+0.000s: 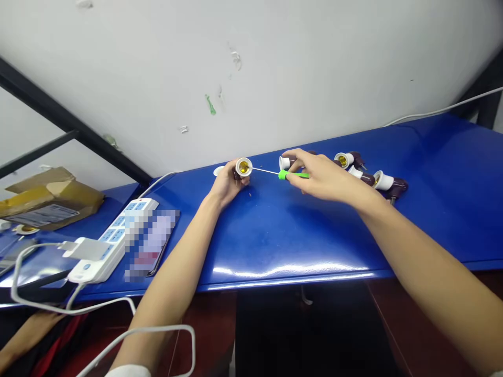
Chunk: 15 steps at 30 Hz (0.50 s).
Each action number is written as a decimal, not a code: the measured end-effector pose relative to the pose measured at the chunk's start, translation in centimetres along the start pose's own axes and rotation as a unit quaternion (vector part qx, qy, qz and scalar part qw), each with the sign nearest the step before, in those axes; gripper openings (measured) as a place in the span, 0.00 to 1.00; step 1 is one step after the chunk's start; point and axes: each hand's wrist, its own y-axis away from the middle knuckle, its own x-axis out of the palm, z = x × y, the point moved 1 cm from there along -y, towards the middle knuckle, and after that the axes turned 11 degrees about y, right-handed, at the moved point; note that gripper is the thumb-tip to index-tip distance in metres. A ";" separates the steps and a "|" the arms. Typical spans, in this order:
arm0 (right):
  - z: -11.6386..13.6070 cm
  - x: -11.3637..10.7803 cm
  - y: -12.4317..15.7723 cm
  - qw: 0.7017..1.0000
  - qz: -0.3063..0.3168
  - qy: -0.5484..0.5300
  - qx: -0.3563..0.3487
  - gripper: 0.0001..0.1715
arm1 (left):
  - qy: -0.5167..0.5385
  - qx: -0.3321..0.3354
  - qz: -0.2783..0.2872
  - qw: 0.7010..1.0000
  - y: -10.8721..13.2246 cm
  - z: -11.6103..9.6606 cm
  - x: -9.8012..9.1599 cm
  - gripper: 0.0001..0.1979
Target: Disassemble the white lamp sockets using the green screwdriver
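Note:
In my left hand [227,187] is a white lamp socket [244,166], its round mouth turned toward the right and its inside brass-coloured. My right hand [314,175] grips a screwdriver [294,175] by its green handle. The thin shaft points left, and its tip reaches the socket's mouth. Behind my left hand a white round piece [218,170] partly shows. Just beyond my right fingers lies another socket [284,162] with a white rim and dark body, partly covered by that hand. Several more white-and-maroon sockets [384,180] rest to the right of it.
A white power strip [113,238] with a plugged-in charger [84,248] lies at the left beside a phone [157,243]. White cable [165,329] loops over the front edge. Farther left are a torn parcel [58,201] and another person's arm [29,335]. A wall backs the blue table [275,235].

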 end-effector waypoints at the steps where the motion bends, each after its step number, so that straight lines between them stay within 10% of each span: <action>1: 0.3 0.0 0.1 1.000 -0.009 0.007 -0.002 0.30 | 0.003 -0.005 0.002 1.000 0.1 -0.1 0.0 0.12; 15: 1.2 0.0 0.6 0.996 -0.029 0.080 -0.012 0.31 | -0.045 0.006 -0.002 0.999 0.3 0.4 0.6 0.11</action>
